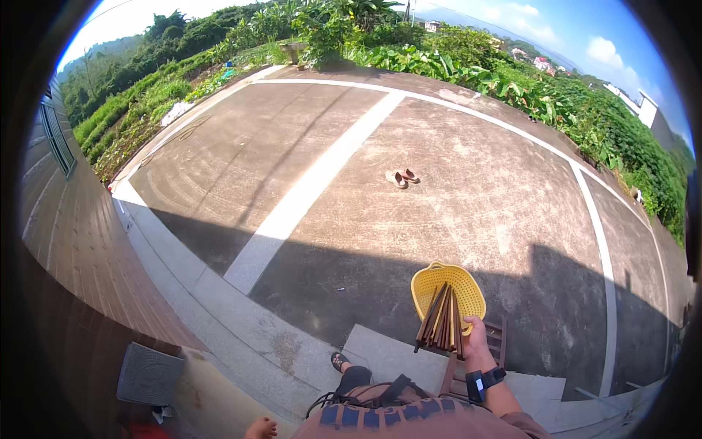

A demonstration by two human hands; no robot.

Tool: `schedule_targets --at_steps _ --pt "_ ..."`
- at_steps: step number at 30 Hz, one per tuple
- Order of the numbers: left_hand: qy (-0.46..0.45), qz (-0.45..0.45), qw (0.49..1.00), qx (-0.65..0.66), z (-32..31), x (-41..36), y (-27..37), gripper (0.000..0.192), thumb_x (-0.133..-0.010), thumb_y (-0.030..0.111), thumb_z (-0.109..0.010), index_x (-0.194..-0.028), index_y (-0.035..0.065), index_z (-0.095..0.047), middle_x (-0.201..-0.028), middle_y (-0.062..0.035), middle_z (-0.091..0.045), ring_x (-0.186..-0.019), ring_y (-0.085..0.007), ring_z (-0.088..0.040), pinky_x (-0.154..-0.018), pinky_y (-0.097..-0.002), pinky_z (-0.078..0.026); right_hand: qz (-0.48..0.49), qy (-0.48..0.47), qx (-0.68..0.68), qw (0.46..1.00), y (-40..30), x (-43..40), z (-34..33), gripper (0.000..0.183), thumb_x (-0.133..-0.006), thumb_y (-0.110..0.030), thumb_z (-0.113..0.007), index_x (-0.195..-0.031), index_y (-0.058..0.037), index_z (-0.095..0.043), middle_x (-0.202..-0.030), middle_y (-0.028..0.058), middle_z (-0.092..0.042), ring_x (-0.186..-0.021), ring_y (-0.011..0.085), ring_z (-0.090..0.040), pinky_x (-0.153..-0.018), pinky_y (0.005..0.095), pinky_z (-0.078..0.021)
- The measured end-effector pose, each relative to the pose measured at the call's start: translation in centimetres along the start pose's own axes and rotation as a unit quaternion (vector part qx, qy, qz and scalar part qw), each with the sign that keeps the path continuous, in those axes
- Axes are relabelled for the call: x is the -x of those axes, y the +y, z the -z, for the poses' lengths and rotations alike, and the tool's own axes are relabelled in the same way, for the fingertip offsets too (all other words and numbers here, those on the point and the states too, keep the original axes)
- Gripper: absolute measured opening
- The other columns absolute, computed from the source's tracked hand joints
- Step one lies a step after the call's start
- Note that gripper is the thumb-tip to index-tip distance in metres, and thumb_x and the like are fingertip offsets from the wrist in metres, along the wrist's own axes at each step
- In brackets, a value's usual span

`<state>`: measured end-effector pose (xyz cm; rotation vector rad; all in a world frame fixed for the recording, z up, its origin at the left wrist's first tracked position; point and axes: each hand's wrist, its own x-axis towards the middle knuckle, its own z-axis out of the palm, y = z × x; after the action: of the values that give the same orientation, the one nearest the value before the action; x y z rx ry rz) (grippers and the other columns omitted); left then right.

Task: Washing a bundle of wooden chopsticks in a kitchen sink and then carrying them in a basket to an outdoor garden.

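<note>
My right hand (475, 336) grips the near rim of a yellow perforated plastic basket (466, 282), its fingers partly hidden by the rim. Several chopsticks (441, 324), mostly dark brown with some lighter ones, lie in the basket and stick out over its near edge. A dark band with a small device sits on my right wrist. My left hand (263, 427) hangs low at the bottom edge, left of my body, touching nothing that I can see; its fingers look loosely curled.
A pair of shoes (402, 178) stands on the sunlit concrete yard. A brown slatted chair or rack (495, 341) is beside my right arm. Pale stone steps (307, 351) run past my sandalled foot. At the lower left are a grey box-like object (149, 374) and a brown tiled wall (82, 263).
</note>
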<state>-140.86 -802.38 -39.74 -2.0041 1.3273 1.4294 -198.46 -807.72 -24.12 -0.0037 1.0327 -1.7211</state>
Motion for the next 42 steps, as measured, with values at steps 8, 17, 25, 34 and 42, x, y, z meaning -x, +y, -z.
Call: schedule_targets --at_steps 8,17,25,34,42 --pt "0.01 0.064 0.986 0.155 8.2 -23.3 1.1 0.024 -0.073 0.016 -0.048 -0.087 -0.0028 -0.053 -0.072 -0.0143 -0.059 -0.058 -0.0206 -0.059 -0.048 -0.0315 -0.045 -0.097 -0.042 0.051 0.993 2.1 -15.0 -5.0 0.043 -0.073 -0.022 -0.04 -0.11 -0.0001 -0.041 -0.098 0.0132 -0.053 -0.084 0.0276 -0.054 -0.073 0.0405 -0.0451" --pt "0.237 -0.199 0.951 0.023 20.0 -24.4 32.3 0.04 -0.069 0.021 -0.05 -0.104 0.0003 -0.052 -0.094 -0.0192 -0.057 -0.089 -0.0288 -0.055 -0.076 -0.0343 -0.043 -0.115 -0.053 0.042 0.991 0.7 -31.9 -12.0 0.043 -0.072 -0.028 -0.041 -0.107 -0.0023 -0.044 -0.093 0.013 -0.055 -0.077 0.0259 -0.056 -0.067 0.0387 -0.0467" --pt "0.16 -0.043 0.973 0.16 19.1 -27.8 37.1 0.038 -0.069 0.019 -0.052 -0.102 -0.0015 -0.052 -0.089 -0.0179 -0.058 -0.079 -0.0268 -0.059 -0.069 -0.0333 -0.046 -0.124 -0.099 0.012 0.987 -3.5 -45.9 -22.4 0.044 -0.072 -0.016 -0.04 -0.113 0.0015 -0.039 -0.104 0.0152 -0.05 -0.093 0.0284 -0.051 -0.083 0.0411 -0.0405" --pt "0.013 0.154 0.967 0.202 25.1 -25.0 41.9 0.03 -0.072 0.016 -0.053 -0.095 -0.0026 -0.052 -0.075 -0.0133 -0.059 -0.06 -0.0213 -0.059 -0.049 -0.031 -0.044 -0.118 -0.068 0.035 0.99 -3.5 -61.1 -34.7 0.042 -0.074 -0.016 -0.041 -0.112 0.0011 -0.038 -0.102 0.0136 -0.051 -0.091 0.0264 -0.052 -0.08 0.0403 -0.0423" --pt "0.228 0.043 0.947 0.222 47.5 -44.5 52.9 0.03 -0.075 0.013 -0.049 -0.103 0.001 -0.048 -0.074 -0.0079 -0.055 -0.055 -0.0158 -0.054 -0.043 -0.0266 -0.04 -0.092 -0.07 0.012 0.993 -2.6 -71.5 -44.7 0.039 -0.072 -0.012 -0.047 -0.11 -0.0032 -0.041 -0.101 0.0075 -0.051 -0.091 0.0206 -0.05 -0.081 0.0355 -0.0412"
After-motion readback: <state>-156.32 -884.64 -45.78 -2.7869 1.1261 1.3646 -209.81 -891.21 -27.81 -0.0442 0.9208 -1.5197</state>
